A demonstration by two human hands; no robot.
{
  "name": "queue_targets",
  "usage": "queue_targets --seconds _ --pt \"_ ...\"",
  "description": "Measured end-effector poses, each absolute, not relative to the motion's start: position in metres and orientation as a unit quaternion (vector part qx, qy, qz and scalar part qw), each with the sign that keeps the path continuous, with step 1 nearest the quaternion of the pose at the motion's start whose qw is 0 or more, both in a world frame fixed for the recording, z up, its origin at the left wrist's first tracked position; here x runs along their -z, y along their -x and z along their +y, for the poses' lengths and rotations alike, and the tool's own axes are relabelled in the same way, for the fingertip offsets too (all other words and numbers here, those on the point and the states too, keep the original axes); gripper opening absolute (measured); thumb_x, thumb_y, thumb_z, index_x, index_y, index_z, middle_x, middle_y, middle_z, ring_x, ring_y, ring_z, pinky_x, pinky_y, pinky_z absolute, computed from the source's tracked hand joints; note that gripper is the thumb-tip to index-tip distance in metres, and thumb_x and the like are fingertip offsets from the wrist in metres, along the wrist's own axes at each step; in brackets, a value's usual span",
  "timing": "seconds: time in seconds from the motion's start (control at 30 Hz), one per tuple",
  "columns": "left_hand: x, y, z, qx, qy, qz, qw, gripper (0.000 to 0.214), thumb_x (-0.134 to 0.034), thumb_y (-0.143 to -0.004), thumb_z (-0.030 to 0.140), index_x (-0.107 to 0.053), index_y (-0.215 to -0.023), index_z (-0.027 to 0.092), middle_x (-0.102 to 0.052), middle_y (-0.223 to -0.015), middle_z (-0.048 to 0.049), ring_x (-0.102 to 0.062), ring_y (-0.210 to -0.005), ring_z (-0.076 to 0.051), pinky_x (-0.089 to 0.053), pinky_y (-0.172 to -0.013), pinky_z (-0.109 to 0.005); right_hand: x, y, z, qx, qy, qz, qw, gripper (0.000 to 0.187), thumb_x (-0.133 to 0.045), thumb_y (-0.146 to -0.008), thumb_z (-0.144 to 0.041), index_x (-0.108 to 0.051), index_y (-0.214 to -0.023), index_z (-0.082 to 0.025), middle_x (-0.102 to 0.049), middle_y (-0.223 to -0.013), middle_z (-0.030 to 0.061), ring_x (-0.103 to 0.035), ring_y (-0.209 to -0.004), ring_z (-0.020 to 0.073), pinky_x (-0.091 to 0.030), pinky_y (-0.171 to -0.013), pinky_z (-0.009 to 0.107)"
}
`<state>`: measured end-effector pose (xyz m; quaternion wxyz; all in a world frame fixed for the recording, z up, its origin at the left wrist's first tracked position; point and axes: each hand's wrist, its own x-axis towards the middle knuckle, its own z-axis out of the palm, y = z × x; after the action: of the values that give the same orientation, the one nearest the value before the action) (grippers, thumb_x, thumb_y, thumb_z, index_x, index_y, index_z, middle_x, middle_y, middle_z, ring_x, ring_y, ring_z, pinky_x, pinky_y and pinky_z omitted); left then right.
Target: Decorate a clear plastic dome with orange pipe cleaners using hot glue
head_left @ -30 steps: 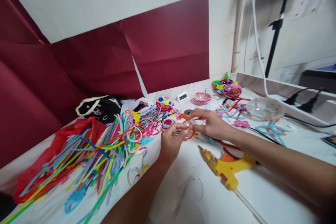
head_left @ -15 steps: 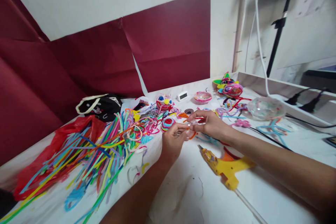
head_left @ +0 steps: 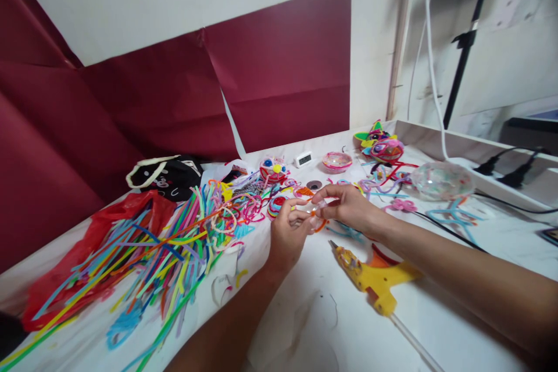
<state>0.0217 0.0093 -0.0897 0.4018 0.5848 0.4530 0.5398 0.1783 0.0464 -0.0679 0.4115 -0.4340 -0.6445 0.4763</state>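
Above the middle of the white table my two hands meet around a small clear plastic piece (head_left: pixel 319 207) with an orange pipe cleaner (head_left: pixel 321 225) at it. My left hand (head_left: pixel 290 229) pinches it from the left, its fingers curled. From the right, my right hand (head_left: pixel 346 206) grips it between thumb and fingertips. The fingers cover much of the piece, so its full shape is hidden. Just below my right forearm lies a yellow hot glue gun (head_left: pixel 375 279), its nozzle toward my hands. A red and blue pipe-cleaner coil (head_left: pixel 276 205) sits behind my left hand.
Many coloured pipe cleaners (head_left: pixel 174 250) spread over a red plastic bag (head_left: pixel 100 238) at left, near a black bag (head_left: pixel 170 177). Behind stand a small digital clock (head_left: pixel 303 159) and a pink-rimmed clear bowl (head_left: pixel 337 161). A clear plastic dome (head_left: pixel 442 180) and black cables (head_left: pixel 444 224) lie at right.
My left fingers have shifted slightly, with the index finger now stretched further toward the right hand. Both hands still hold the clear piece; the glue gun has stayed in place.
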Motion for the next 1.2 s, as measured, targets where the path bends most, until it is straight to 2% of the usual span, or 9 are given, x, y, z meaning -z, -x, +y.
queue_targets --seconds 0.4,0.87,1.2 --pt "0.093 -0.023 0.010 -0.536 -0.578 0.463 0.405 0.028 -0.066 -0.072 0.026 -0.061 -0.097 0.014 -0.067 -0.071 -0.0027 -0.063 -0.064 -0.014 -0.055 -0.060 -0.025 0.066 -0.178 0.045 -0.480 0.432 -0.642 0.414 0.027 -0.061 -0.056 -0.019 -0.063 -0.083 -0.016 -0.065 -0.064 0.0008 -0.060 -0.060 0.0159 -0.047 -0.057 0.027" --pt "0.092 -0.023 0.008 -0.536 -0.567 0.477 0.404 0.031 -0.067 -0.072 0.029 -0.068 -0.098 0.012 -0.071 -0.073 -0.0052 -0.066 -0.062 -0.015 -0.056 -0.059 -0.025 0.071 -0.178 0.047 -0.469 0.428 -0.650 0.418 0.028 -0.063 -0.055 -0.021 -0.064 -0.082 -0.016 -0.066 -0.068 0.0004 -0.061 -0.064 0.0162 -0.047 -0.058 0.026" --pt "0.085 -0.027 0.004 -0.541 -0.521 0.491 0.441 0.024 -0.070 -0.066 0.026 -0.069 -0.083 0.010 -0.070 -0.069 -0.0071 -0.065 -0.063 -0.016 -0.054 -0.058 -0.024 0.070 -0.178 0.047 -0.476 0.424 -0.651 0.412 0.025 -0.067 -0.056 -0.020 -0.064 -0.080 -0.016 -0.064 -0.064 -0.0005 -0.059 -0.058 0.0143 -0.047 -0.056 0.026"
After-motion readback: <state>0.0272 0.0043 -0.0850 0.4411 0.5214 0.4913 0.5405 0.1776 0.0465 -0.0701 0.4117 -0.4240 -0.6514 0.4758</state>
